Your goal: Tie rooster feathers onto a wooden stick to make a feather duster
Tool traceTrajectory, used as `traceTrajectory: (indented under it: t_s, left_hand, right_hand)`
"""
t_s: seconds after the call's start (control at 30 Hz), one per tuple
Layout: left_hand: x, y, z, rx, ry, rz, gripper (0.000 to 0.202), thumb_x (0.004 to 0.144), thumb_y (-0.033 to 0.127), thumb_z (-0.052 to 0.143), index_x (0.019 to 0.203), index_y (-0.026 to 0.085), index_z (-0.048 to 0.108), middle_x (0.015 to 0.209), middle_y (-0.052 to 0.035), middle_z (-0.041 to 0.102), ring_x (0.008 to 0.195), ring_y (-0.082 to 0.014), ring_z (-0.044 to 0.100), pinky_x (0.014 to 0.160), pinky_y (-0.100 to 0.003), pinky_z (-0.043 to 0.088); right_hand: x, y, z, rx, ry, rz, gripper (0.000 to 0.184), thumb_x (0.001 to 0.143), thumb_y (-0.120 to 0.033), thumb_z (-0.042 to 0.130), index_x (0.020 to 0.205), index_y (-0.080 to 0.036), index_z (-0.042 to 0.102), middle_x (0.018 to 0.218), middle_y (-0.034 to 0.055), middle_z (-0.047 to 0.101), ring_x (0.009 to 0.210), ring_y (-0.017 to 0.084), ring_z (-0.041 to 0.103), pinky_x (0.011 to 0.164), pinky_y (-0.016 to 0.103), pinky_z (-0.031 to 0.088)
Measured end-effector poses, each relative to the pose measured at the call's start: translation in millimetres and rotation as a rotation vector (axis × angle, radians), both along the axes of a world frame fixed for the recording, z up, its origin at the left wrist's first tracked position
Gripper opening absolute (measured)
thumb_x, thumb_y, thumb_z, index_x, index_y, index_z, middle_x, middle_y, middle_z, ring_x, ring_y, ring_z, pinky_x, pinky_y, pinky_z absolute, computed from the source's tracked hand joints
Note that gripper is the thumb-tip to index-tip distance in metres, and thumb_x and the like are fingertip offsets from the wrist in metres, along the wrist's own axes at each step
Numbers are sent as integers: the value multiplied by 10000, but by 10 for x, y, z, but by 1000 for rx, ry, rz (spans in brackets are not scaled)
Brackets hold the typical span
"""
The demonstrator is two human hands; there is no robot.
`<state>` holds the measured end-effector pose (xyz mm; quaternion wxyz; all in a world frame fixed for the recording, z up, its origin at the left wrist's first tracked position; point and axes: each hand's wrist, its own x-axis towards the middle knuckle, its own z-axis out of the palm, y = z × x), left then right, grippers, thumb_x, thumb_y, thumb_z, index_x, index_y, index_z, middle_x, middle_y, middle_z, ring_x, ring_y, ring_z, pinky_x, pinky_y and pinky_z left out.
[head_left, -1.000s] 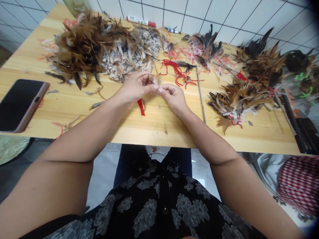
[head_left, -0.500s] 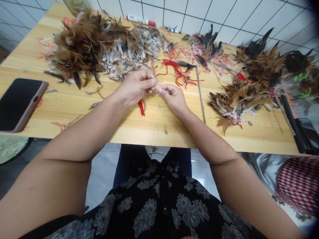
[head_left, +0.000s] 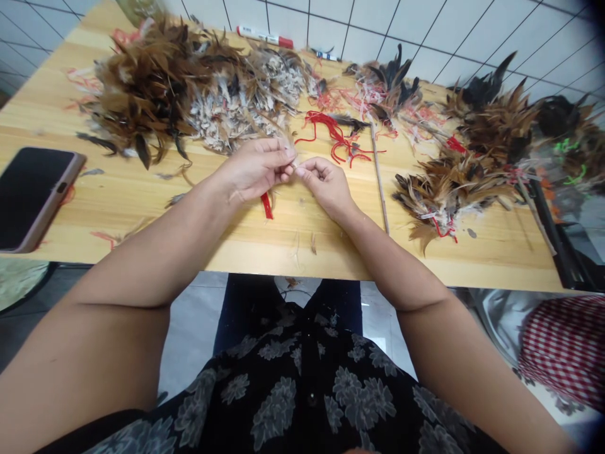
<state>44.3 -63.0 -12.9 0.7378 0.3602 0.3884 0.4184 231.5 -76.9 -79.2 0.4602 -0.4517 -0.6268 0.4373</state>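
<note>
At the far left of the worktop (head_left: 236,243) we see a phone (head_left: 35,195) lying flat, and to its right, farther back, a large heap of brown feathers (head_left: 142,82) running into a whitish, downy stretch (head_left: 231,107). In front of that stretch our left hand (head_left: 258,169) is raised, its thumb and forefinger brought together in a pinch on what looks like a small pale feather (head_left: 295,162), mostly hidden by the fingers. A red strip (head_left: 267,205) shows just below this hand; whether the hand holds it, we cannot tell. Our right hand (head_left: 327,184) meets the left, thumb and forefinger pinched at the near side of the same pale piece, the other fingers curled in. To work such a slight thing well, we would judge, one pinch should stay firm while the other makes small adjustments, with light pressure so the barbs are not crushed. Resting the wrists would help steady both. Right of the hands and farther back lie loose red strings (head_left: 326,126), then a thin stick (head_left: 379,180), then a brown feather bundle (head_left: 449,180); elbows want care so these are not brushed about.
</note>
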Motion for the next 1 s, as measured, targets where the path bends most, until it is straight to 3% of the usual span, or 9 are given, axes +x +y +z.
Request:
traceTrajectory:
  t_s: [0.17,0.33,0.5,0.63,0.73,0.83,0.9,1.0]
  left_hand:
    - [-31,33,-73,28,-13,-34,380,950,131,1046,787,152,704,709,-30,722,598,-118,675,603,-182,564]
    - [-49,65,-108,63,-19,-17,400,915,144,1083,795,169,703,720,-22,723,605,-129,673,621,-214,569]
    - [-41,57,-110,186,41,5,436,918,209,1101,759,168,698,719,-21,700,614,-125,634,632,-218,549]
    - [-20,29,-121,305,113,13,388,948,141,1041,726,161,723,706,-13,674,632,-105,585,644,-192,499]
    - [11,-7,-126,306,123,35,374,894,119,1063,737,187,731,720,1,671,669,-122,593,654,-205,492]
    - [52,-46,-114,193,73,69,426,848,168,1117,787,226,700,742,20,668,756,-168,681,709,-244,527]
    - [79,-66,-105,137,52,84,455,839,179,1128,808,235,678,744,25,665,802,-187,719,735,-258,528]
    - [109,-88,-108,203,87,122,459,820,179,1140,804,229,684,748,21,674,788,-181,688,720,-257,484]
  right_hand:
    - [-7,2,-10,3,7,4,735,911,-921,831,966,-199,707,782,-30,570,724,103,444,687,275,381]
    - [25,30,-56,34,13,4,709,965,-905,790,1019,-203,700,777,-34,536,729,114,448,690,276,386]
    - [32,46,-38,26,-9,-24,481,1083,-658,820,1154,-192,725,742,-65,455,708,119,437,706,270,404]
    - [7,43,5,-26,-42,-46,350,1095,-502,845,1201,-177,771,718,-76,434,701,116,438,708,263,404]
    - [6,37,31,-59,-50,-53,403,1040,-558,897,1169,-186,810,714,-64,476,701,118,442,697,266,410]
    - [5,28,69,-69,-21,-40,532,944,-713,935,1047,-201,832,752,-28,604,739,130,505,728,278,473]
    - [-5,24,102,-65,13,-32,607,874,-794,947,940,-205,820,820,4,708,819,154,600,809,297,549]
    - [-26,21,144,-64,55,-37,655,805,-835,968,842,-206,791,895,28,786,926,183,689,940,333,611]
